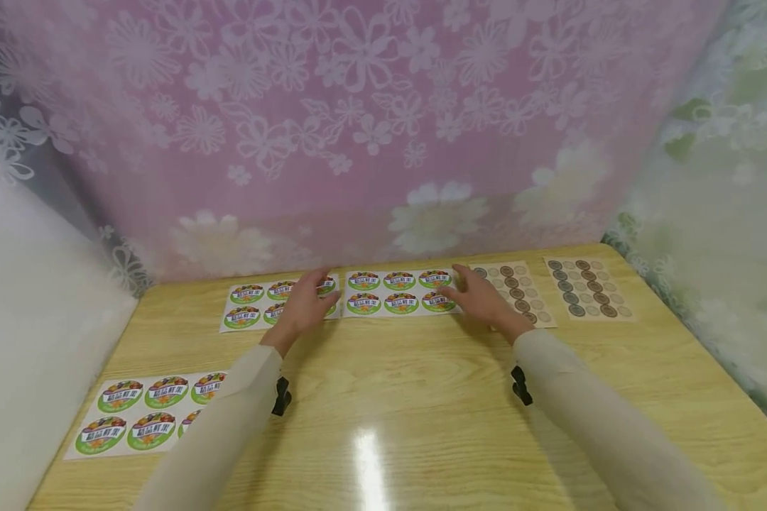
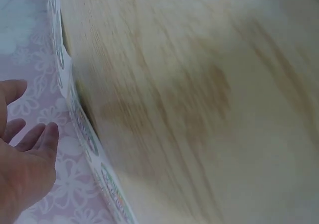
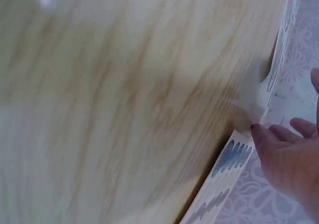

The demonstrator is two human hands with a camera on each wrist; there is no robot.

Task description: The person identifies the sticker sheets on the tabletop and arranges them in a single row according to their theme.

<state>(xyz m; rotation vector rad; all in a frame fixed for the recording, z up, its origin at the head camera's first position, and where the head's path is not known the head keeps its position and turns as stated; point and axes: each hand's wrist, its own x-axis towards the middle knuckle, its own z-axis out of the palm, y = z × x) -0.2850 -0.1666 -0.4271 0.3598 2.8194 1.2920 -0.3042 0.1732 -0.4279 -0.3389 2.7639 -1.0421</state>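
Observation:
My left hand (image 1: 305,305) hovers above the right part of a sheet of oval fruit-label stickers (image 1: 247,293), hiding some of its labels. In the left wrist view its fingers (image 2: 49,137) are loosely bent, with nothing between them. A second sheet of the same stickers (image 1: 381,292) lies flat between my two hands. At that sheet's right end is my right hand (image 1: 482,298), its fingers loosely spread and its wrist over a beige sheet of round stickers (image 1: 529,291). One fingertip (image 3: 258,130) appears at the sheets' edge in the right wrist view; whether it touches, I cannot tell.
Another beige round-sticker sheet (image 1: 591,289) lies at the back right. A third fruit-label sheet (image 1: 128,415) is at the front left, partly under the left sleeve. Flowered cloth (image 1: 358,142) hangs behind the wooden table (image 1: 409,397) and along its sides.

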